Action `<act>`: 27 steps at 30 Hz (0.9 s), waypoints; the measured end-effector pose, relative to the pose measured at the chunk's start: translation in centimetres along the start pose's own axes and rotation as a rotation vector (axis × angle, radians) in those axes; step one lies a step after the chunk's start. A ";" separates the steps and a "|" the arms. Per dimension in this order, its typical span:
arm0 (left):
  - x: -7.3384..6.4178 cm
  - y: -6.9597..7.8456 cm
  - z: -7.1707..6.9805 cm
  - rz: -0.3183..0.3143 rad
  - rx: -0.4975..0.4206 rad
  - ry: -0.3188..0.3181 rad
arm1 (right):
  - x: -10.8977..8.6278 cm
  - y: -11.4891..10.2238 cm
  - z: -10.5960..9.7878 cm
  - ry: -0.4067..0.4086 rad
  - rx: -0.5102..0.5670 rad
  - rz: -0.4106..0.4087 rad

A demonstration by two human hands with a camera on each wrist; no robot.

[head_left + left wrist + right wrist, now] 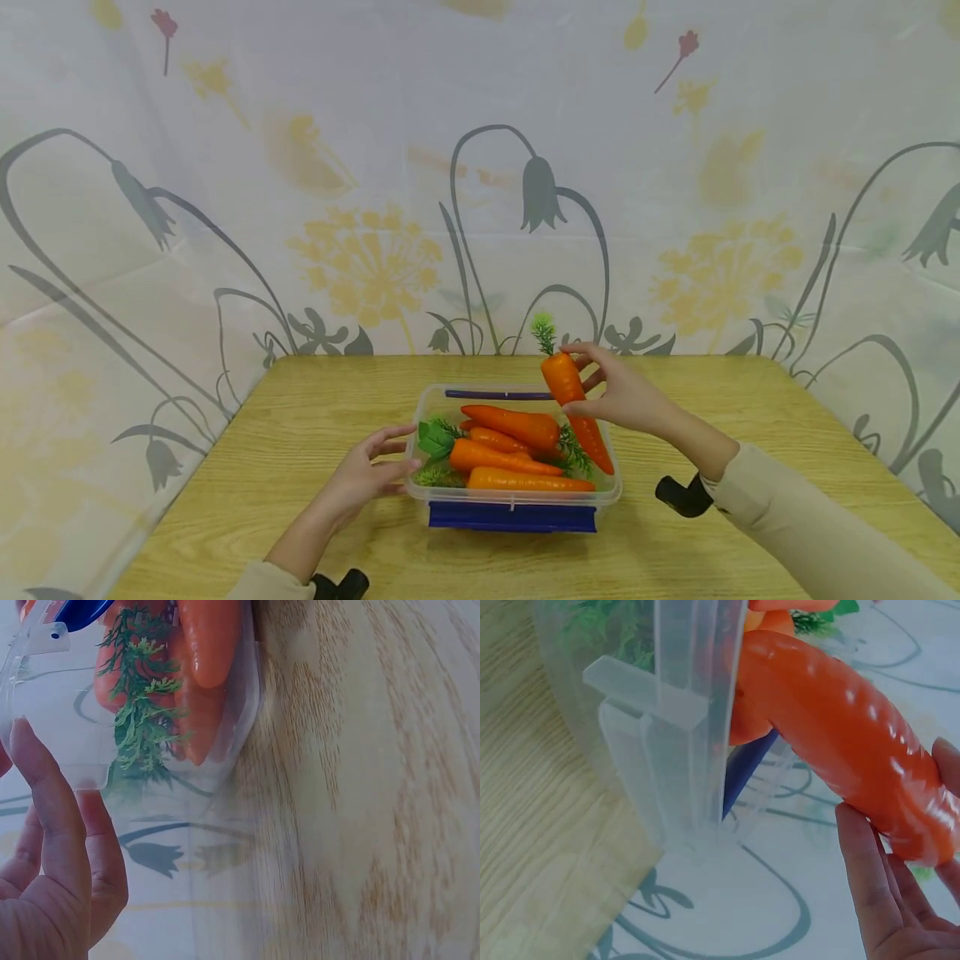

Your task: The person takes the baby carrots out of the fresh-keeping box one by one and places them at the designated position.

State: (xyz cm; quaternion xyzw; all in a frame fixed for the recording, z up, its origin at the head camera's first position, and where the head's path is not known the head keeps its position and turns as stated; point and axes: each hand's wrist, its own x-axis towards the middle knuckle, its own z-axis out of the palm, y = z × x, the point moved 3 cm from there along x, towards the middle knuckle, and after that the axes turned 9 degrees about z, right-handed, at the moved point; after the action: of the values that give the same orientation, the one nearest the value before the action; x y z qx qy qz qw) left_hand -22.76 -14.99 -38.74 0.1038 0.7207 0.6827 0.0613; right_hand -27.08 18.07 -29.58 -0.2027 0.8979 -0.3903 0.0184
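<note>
An orange toy carrot (564, 379) with a green tuft on top is pinched between the thumb and fingers of my right hand (626, 392). It stands tilted, its tip reaching down to the right end of a clear plastic box (513, 498). Inside the box lie several more carrots (517, 425) with green leaves. My left hand (356, 475) is at the box's left side, fingers loosely extended, fingertips touching the rim. In the right wrist view, the held carrot (840, 720) crosses beside the box wall (694, 750).
A blue latch (512, 517) runs along the box's front, and another blue latch (495, 394) along its back. The box stands on a wood-grain table (315, 417). Behind the table hangs a flower-patterned cloth (375, 167).
</note>
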 end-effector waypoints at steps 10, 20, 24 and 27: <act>-0.1 0.0 0.0 -0.009 -0.006 0.014 | -1.2 1.6 -1.6 0.118 0.001 0.060; 0.1 -0.1 0.1 0.010 -0.015 -0.003 | -2.0 3.4 -2.3 0.161 -0.002 0.116; 0.0 -0.2 0.0 0.010 -0.019 -0.004 | -2.2 4.2 -2.3 0.170 0.012 0.136; 0.0 -0.2 0.0 0.009 -0.020 -0.006 | -2.3 4.9 -2.2 0.174 0.035 0.161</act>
State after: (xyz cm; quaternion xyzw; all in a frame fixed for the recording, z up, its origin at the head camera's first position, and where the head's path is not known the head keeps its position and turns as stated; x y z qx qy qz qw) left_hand -22.78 -15.04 -38.90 0.1085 0.7131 0.6899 0.0614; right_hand -27.11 23.45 -31.86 -0.0947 0.9024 -0.4195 -0.0249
